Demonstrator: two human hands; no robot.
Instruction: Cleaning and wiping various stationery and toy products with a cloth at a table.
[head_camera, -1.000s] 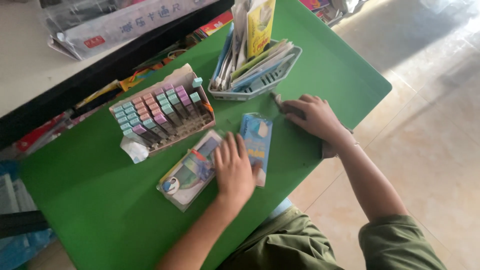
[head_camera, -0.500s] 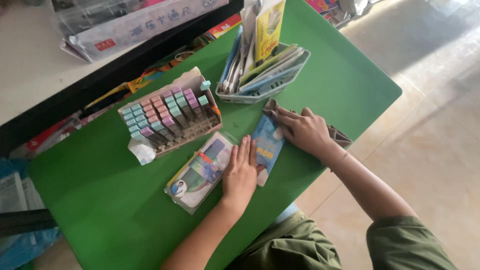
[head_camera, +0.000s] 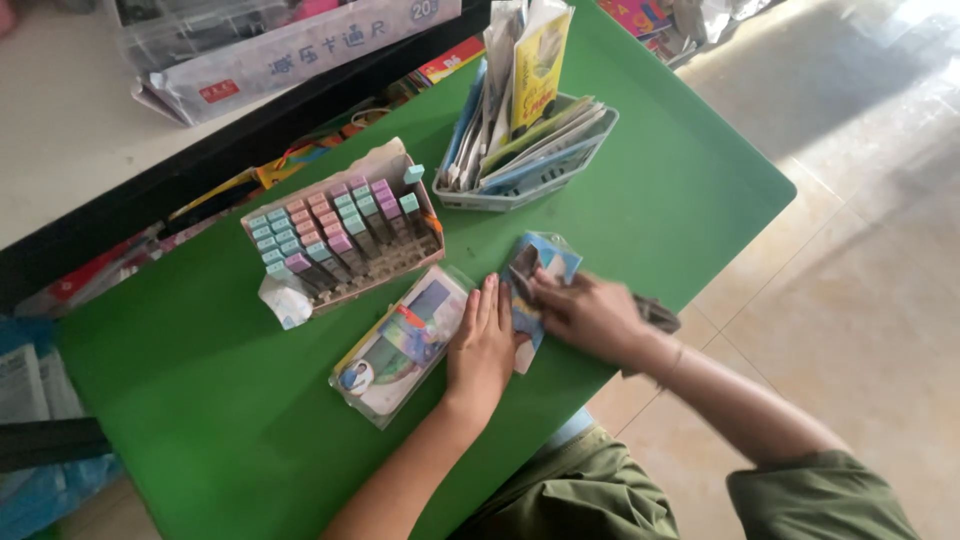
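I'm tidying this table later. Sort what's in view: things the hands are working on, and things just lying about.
In hand:
left hand
right hand
blue card pack
clear packet

Lying about:
box of pastel stamps
basket of booklets
green table

Bright daylight, floor (head_camera: 850, 150) glare top right, right hand (head_camera: 590, 315) motion-blurred.

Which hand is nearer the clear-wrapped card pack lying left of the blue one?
Left. The left hand lies flat beside the clear-wrapped card pack, at its right edge. The right hand is farther right, on the blue pack.
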